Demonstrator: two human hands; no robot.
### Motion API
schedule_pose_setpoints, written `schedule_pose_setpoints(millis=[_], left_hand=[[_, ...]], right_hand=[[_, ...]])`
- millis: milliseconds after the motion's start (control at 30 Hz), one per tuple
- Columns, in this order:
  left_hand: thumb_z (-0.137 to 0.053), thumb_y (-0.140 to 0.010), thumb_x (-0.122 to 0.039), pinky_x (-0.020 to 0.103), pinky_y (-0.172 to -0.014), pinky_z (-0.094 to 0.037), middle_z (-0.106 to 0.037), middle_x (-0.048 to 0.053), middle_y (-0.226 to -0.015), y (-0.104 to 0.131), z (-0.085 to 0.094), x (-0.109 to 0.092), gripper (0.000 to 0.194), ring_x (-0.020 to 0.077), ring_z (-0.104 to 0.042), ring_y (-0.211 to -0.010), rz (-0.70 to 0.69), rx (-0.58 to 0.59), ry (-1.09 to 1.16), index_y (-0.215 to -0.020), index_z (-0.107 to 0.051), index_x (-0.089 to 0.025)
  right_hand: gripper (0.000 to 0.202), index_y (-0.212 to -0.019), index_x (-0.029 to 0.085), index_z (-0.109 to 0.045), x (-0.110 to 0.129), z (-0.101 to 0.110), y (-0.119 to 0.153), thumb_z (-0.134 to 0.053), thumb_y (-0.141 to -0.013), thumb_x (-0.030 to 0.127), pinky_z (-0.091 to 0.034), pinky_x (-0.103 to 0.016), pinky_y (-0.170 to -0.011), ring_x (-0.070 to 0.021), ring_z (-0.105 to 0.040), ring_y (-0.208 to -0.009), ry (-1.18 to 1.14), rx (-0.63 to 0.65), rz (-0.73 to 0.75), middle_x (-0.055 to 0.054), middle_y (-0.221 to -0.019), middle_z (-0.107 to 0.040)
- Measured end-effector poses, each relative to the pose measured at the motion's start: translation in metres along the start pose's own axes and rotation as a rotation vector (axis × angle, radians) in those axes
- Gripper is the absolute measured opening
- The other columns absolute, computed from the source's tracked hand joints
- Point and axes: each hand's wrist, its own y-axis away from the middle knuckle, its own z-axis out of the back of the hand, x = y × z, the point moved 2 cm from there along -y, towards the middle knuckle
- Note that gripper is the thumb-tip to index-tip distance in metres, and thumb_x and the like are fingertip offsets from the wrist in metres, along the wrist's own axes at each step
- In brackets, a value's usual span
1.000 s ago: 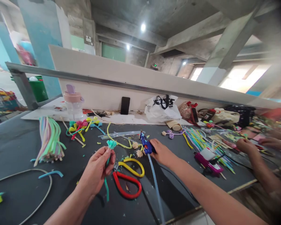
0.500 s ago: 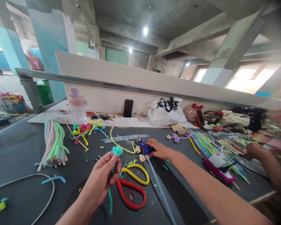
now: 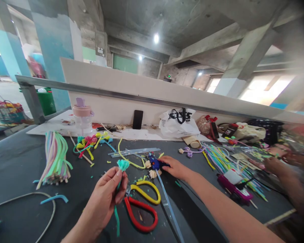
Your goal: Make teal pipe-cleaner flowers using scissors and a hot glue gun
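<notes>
My left hand (image 3: pixel 110 189) pinches a teal pipe-cleaner flower (image 3: pixel 123 164), its fluffy head above the fingertips and its stem hanging below. Right of it, my right hand (image 3: pixel 173 167) is closed around the dark handle of a blue glue gun (image 3: pixel 154 163) lying on the table. A long clear glue stick (image 3: pixel 169 202) runs from the gun toward the near edge. Cream fluffy pieces (image 3: pixel 152 173) lie by the gun. Scissors with one yellow and one red handle (image 3: pixel 141 216) lie between my hands, their blades partly hidden.
Pipe-cleaner bundles lie left (image 3: pixel 54 158) and right (image 3: pixel 218 158) on the dark table (image 3: pixel 91 209). Behind stand a bottle (image 3: pixel 82 118), a phone (image 3: pixel 137 119) and a white bag (image 3: pixel 178 123). A purple device (image 3: pixel 234 189) and another person's blurred hand (image 3: pixel 276 165) are at right.
The view has shifted slightly. My left hand holds the teal flower a little further left, while my right hand stays at the glue gun. The other person's hand has moved slightly.
</notes>
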Motion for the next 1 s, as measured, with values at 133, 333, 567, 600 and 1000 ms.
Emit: schedule_pose_setpoints(millis=[133,333,567,600,1000], left_hand=[[-0.066,-0.075,-0.035,0.013,-0.036,-0.025,-0.053,-0.004,-0.056,0.000,0.003,0.000,0.023,0.0011,-0.034,-0.037,-0.012,-0.003,0.002,-0.070,-0.056,-0.016],[-0.066,-0.075,-0.035,0.013,-0.037,-0.025,-0.055,-0.002,-0.058,0.000,0.003,0.002,0.023,0.0011,-0.036,-0.039,0.003,0.002,0.012,-0.071,-0.056,-0.015],[-0.063,-0.078,-0.034,0.013,-0.037,-0.025,-0.054,-0.003,-0.059,-0.001,0.002,0.000,0.021,0.0013,-0.036,-0.040,-0.022,0.024,0.000,-0.073,-0.056,-0.016],[-0.063,-0.078,-0.034,0.013,-0.037,-0.025,-0.054,-0.003,-0.059,-0.001,0.003,0.000,0.021,0.0013,-0.035,-0.040,-0.024,0.024,0.001,-0.073,-0.056,-0.016],[-0.060,-0.081,-0.034,0.014,-0.036,-0.023,-0.053,-0.004,-0.057,-0.001,0.002,0.004,0.022,0.0013,-0.033,-0.039,-0.022,0.057,-0.008,-0.072,-0.054,-0.016]], right_hand=[[0.043,-0.114,0.020,-0.062,-0.002,-0.006,0.000,-0.054,-0.073,0.010,-0.037,-0.043,-0.100,-0.0240,-0.053,-0.113,0.007,-0.067,-0.024,-0.011,-0.119,-0.060],[0.045,-0.110,0.019,-0.065,-0.006,-0.007,0.000,-0.056,-0.068,0.006,-0.038,-0.041,-0.100,-0.0235,-0.055,-0.111,0.012,-0.089,-0.018,-0.011,-0.116,-0.062],[0.043,-0.109,0.019,-0.066,-0.001,-0.008,0.011,-0.052,-0.071,0.006,-0.039,-0.038,-0.099,-0.0208,-0.055,-0.108,-0.004,-0.105,0.045,-0.010,-0.113,-0.062],[0.043,-0.110,0.019,-0.065,-0.001,-0.009,0.014,-0.051,-0.072,0.006,-0.039,-0.038,-0.099,-0.0206,-0.055,-0.109,-0.008,-0.111,0.056,-0.010,-0.113,-0.062],[0.044,-0.108,0.024,-0.066,-0.003,-0.010,0.021,-0.051,-0.071,0.007,-0.043,-0.039,-0.095,-0.0208,-0.057,-0.103,-0.081,-0.136,0.071,-0.008,-0.107,-0.062]])
